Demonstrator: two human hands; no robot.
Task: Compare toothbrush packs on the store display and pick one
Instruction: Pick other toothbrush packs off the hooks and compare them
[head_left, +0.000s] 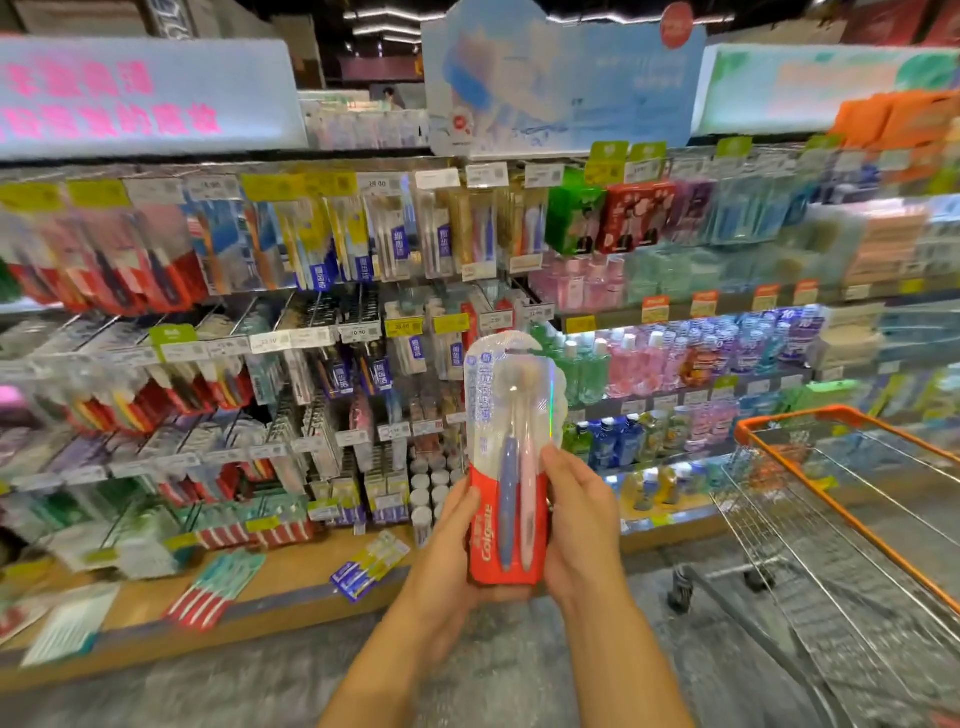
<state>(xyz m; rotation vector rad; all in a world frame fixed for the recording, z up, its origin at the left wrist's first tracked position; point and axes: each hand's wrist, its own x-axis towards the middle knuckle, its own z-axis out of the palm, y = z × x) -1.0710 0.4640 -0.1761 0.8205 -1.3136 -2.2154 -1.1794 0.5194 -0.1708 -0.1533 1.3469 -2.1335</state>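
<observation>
Both hands hold one toothbrush pack (511, 467) upright at lower centre of the frame. The left hand (447, 551) wraps the red bottom edge from the left, fingers curled behind and thumb on the front; the right hand (576, 525) clamps the opposite edge, thumb against the clear blister. The pack shows two brushes, one blue and one pink, under plastic, with a red card base.

Behind it, across the middle and left of the frame, the display (322, 332) hangs rows of other packs on pegs with price tags; most are blurred. On the wooden ledge (291, 587) at lower left lie loose packs, one blue and yellow just left of the left hand. Mouthwash bottles (675, 358) fill the shelves at centre right. A wire cart (852, 519) with an orange rim stands at lower right, apart from the hands.

Risks, as I judge them: the slick blister could slip if one hand lets go to reach for a second pack; a reach to the pegs could knock neighbouring packs down; the blurred tags could lead to a mismatched price.
</observation>
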